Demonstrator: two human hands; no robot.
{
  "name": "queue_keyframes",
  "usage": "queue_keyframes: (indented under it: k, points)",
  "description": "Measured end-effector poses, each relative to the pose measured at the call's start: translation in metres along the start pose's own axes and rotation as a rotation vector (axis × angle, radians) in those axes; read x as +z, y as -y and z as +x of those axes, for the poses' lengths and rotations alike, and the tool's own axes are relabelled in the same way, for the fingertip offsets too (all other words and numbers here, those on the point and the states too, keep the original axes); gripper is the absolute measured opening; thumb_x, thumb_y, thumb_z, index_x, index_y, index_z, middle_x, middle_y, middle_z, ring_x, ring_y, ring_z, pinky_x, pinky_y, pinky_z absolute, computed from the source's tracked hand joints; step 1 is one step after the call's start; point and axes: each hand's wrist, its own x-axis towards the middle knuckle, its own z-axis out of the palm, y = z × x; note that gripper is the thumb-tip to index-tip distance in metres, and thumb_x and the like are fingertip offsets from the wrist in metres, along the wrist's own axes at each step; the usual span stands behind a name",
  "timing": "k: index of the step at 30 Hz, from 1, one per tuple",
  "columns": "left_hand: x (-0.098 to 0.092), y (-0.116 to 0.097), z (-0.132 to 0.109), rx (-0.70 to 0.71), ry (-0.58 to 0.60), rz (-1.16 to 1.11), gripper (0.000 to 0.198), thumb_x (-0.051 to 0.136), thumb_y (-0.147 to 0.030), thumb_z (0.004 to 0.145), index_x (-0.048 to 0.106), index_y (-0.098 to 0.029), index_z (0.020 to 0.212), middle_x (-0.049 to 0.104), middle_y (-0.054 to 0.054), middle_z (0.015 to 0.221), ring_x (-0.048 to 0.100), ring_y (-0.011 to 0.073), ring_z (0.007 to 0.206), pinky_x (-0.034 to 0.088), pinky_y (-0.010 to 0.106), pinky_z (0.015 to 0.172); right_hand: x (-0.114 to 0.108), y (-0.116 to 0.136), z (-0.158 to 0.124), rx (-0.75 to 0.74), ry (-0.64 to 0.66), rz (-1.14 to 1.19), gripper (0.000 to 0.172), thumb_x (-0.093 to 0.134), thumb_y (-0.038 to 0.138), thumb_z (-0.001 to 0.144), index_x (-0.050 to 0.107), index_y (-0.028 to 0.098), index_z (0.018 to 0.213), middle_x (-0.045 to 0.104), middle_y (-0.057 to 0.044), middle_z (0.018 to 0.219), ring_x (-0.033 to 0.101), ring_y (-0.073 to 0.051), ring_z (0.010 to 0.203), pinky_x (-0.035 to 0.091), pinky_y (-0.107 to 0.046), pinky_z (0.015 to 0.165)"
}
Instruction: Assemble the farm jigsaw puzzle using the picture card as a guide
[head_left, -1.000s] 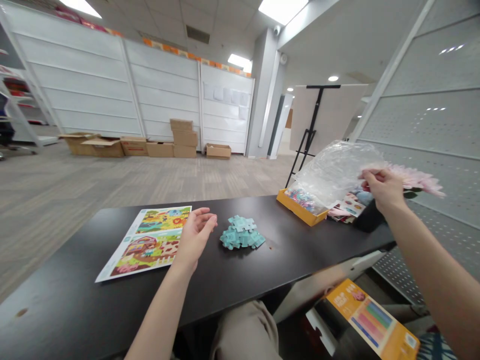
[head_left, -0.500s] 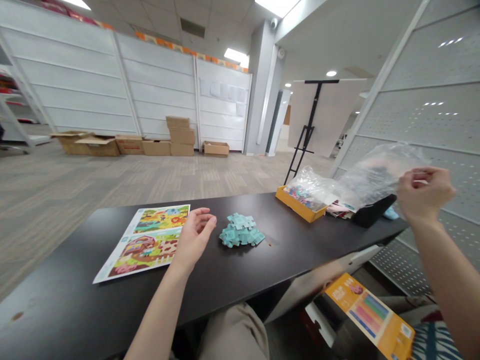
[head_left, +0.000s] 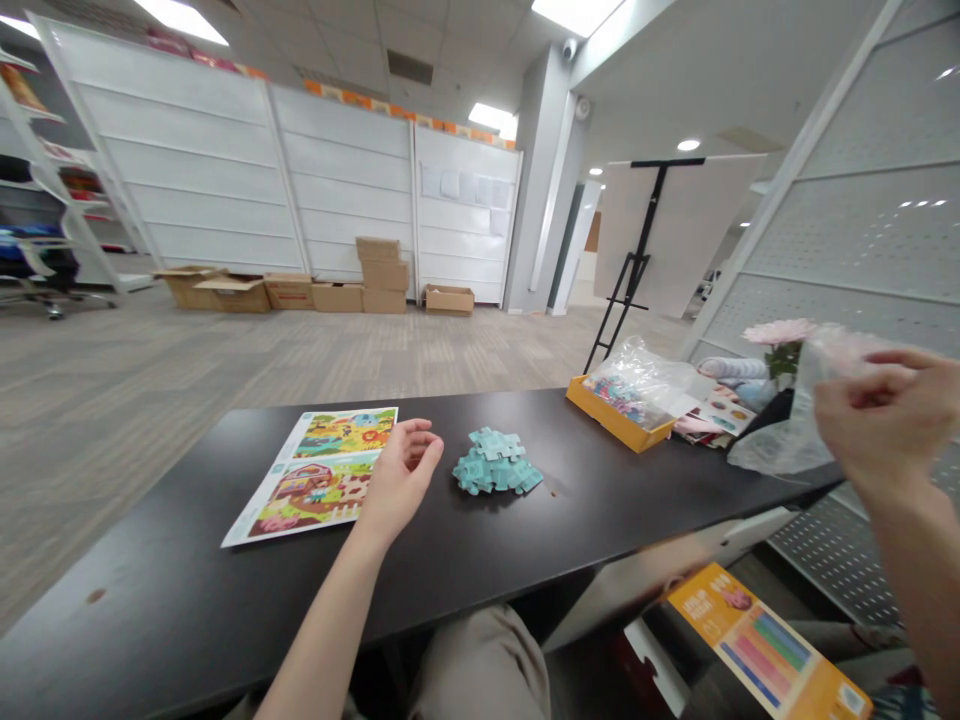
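My left hand (head_left: 405,472) hovers over the right edge of a printed picture sheet (head_left: 319,470), its fingers loosely curled, apart and holding nothing. Just right of it, a heap of pale teal jigsaw pieces (head_left: 496,462) lies on the dark table (head_left: 450,545). At the far right my right hand (head_left: 889,420) is raised and closed on a clear plastic bag (head_left: 795,435), which hangs down from it toward the table's end. A yellow box tray (head_left: 626,415) holds more jigsaw pieces in another clear bag (head_left: 649,375).
Beyond the tray lie printed cards (head_left: 712,415) and a pink flower (head_left: 780,335). A yellow puzzle box (head_left: 769,640) sits below the table's front edge at right. A black easel (head_left: 634,260) stands behind the table; cardboard boxes (head_left: 337,298) line the far wall.
My right hand has moved right and slightly down in view, drawing the plastic bag away from the tray. The flower has come into sight. My left hand has barely moved; the view has turned slightly left.
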Motion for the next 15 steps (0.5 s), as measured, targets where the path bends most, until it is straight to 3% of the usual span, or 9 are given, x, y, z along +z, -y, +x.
queue_keyframes:
  k: [6, 11, 13, 15]
  points:
    - [0.006, 0.002, -0.006, 0.024, 0.005, 0.082, 0.025, 0.08, -0.026, 0.07, 0.07, -0.025, 0.094, 0.069, 0.003, 0.087, 0.064, 0.0201, 0.077, 0.049, 0.031, 0.079, 0.087, -0.002, -0.017, -0.08, 0.41, 0.032, 0.055, 0.037, 0.053, 0.088, 0.041, 0.037, 0.14, 0.075, -0.011, 0.088, 0.067, -0.044, 0.088, 0.046, -0.059, 0.08]
    - [0.01, 0.012, -0.013, 0.27, 0.161, 0.371, 0.016, 0.071, -0.027, 0.083, 0.071, -0.029, 0.099, 0.07, 0.006, 0.097, 0.066, 0.0247, 0.089, 0.05, 0.035, 0.084, 0.148, 0.006, -0.04, -0.121, 0.783, 0.007, 0.057, 0.05, 0.067, 0.081, 0.055, 0.024, 0.118, 0.07, -0.01, 0.079, 0.066, -0.034, 0.076, 0.046, -0.045, 0.072]
    - [0.011, 0.014, -0.015, 0.353, 0.22, 0.537, 0.017, 0.065, -0.03, 0.089, 0.07, -0.028, 0.106, 0.07, 0.007, 0.103, 0.066, 0.026, 0.095, 0.05, 0.036, 0.086, 0.158, 0.01, -0.044, -0.135, 0.835, -0.031, 0.061, 0.052, 0.073, 0.079, 0.056, 0.021, 0.111, 0.068, -0.01, 0.083, 0.066, -0.032, 0.076, 0.045, -0.041, 0.07]
    - [0.011, 0.014, -0.016, 0.38, 0.27, 0.664, 0.02, 0.06, -0.032, 0.093, 0.067, -0.027, 0.111, 0.069, 0.009, 0.109, 0.065, 0.0274, 0.101, 0.049, 0.038, 0.088, 0.161, 0.014, -0.044, -0.133, 0.799, -0.072, 0.062, 0.05, 0.076, 0.08, 0.056, 0.021, 0.108, 0.068, -0.011, 0.088, 0.066, -0.032, 0.079, 0.044, -0.038, 0.068]
